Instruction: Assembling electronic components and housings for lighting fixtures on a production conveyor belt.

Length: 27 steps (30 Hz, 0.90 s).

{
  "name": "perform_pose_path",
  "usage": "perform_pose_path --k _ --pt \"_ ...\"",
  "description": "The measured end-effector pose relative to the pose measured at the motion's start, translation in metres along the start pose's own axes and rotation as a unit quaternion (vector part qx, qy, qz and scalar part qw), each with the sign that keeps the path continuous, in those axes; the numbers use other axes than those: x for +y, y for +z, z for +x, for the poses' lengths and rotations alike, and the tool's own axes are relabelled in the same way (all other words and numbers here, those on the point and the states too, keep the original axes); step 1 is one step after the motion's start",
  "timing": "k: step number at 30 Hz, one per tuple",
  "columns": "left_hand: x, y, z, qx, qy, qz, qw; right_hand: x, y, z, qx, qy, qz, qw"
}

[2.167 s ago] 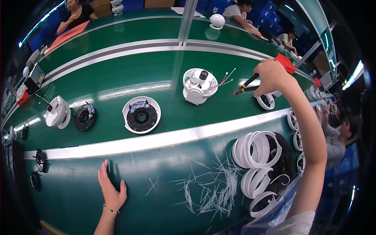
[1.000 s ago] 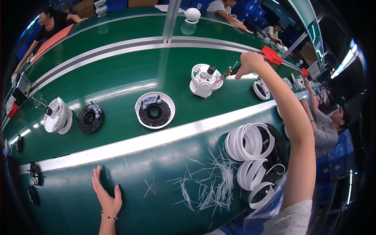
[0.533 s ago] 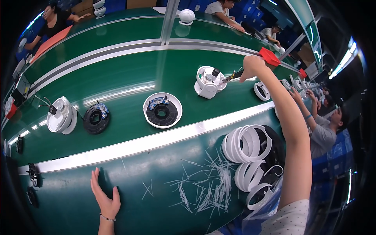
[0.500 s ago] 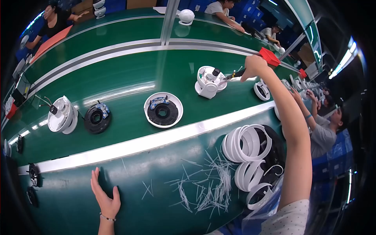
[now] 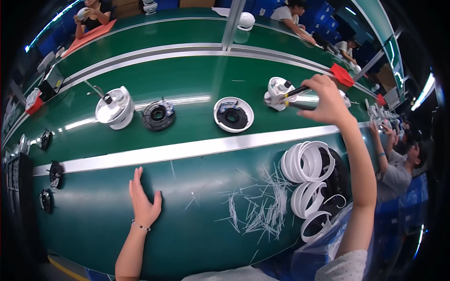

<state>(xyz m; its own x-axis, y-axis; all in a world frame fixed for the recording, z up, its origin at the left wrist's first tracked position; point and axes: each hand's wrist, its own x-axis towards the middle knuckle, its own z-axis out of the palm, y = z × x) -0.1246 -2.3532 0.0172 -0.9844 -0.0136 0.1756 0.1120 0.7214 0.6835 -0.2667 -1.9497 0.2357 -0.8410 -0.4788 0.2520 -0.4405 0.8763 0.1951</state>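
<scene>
My right hand (image 5: 329,102) grips a pair of cutting pliers (image 5: 297,90) with dark handles and yellow marks, its handles spread apart. The jaws are blurred and lie at the side of a white camera housing (image 5: 278,88) on the green belt; whether they touch it I cannot tell. My left hand (image 5: 144,202) holds nothing, fingers stretched and thumb apart, over the near worktop, close to a few loose thin strips (image 5: 192,200).
Left along the belt are a white shell with a black disc (image 5: 234,115), another black disc (image 5: 158,115) and a white housing with wires (image 5: 114,107). White rings (image 5: 304,161) and a heap of clear strips (image 5: 265,206) lie on the worktop (image 5: 112,234). Co-workers sit beyond and at right.
The whole view has swung, so the belt items sit farther right in the picture. The pliers' handles have come apart, and a thin strip now shows on the belt beyond the housings.
</scene>
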Motion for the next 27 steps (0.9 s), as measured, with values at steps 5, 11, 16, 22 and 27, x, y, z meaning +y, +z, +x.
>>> perform_pose_path --k 5,11,16,22,27 --pt "0.005 0.001 0.023 0.051 0.101 -0.096 0.989 -0.054 -0.005 0.016 -0.031 -0.074 0.028 0.996" --pt "0.027 0.030 0.164 0.008 0.157 0.217 0.963 -0.108 -0.050 0.020 0.008 -0.095 0.033 0.995" --pt "0.019 0.027 0.179 -0.068 0.154 0.228 0.959 -0.143 -0.084 -0.011 0.017 -0.083 0.018 0.996" --pt "-0.010 -0.058 0.076 -0.083 0.252 0.196 0.944 -0.175 -0.079 0.008 0.069 -0.108 0.040 0.991" --pt "-0.040 -0.126 -0.015 -0.101 0.246 0.261 0.928 -0.189 -0.076 0.039 0.118 -0.151 0.035 0.981"
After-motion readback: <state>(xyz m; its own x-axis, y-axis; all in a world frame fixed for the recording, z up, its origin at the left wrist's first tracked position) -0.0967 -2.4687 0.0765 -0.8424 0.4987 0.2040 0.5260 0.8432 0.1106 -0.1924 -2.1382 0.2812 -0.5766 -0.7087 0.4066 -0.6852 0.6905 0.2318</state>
